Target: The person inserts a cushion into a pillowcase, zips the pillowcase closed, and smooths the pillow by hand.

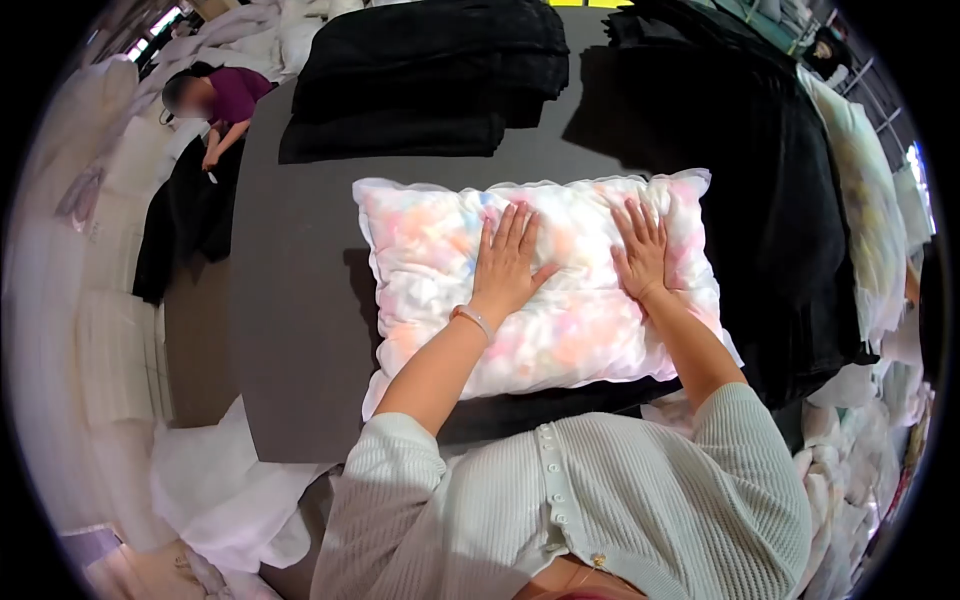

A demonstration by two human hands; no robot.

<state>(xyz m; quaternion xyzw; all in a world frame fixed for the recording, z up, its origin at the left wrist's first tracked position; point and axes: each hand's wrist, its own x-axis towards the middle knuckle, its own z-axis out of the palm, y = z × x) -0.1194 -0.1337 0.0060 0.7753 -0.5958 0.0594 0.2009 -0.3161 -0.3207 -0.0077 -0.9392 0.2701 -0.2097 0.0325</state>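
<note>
A plump white pillow (565,330) lies flat on the dark grey table (290,330), with pink, orange and blue patches showing through its thin white cover. Its edges are wavy. My left hand (508,262) rests palm down on the pillow, left of its middle, fingers spread. On the pillow's right part my right hand (642,250) is pressed flat as well, its fingers apart. Neither hand grips the cover. A light bracelet (473,322) circles my left wrist.
Folded black cloth (430,60) is stacked at the table's far side. More black cloth (770,200) is heaped on the right. Another person (225,100) handles black fabric at the far left. White bulky material (230,480) hangs by the near left corner.
</note>
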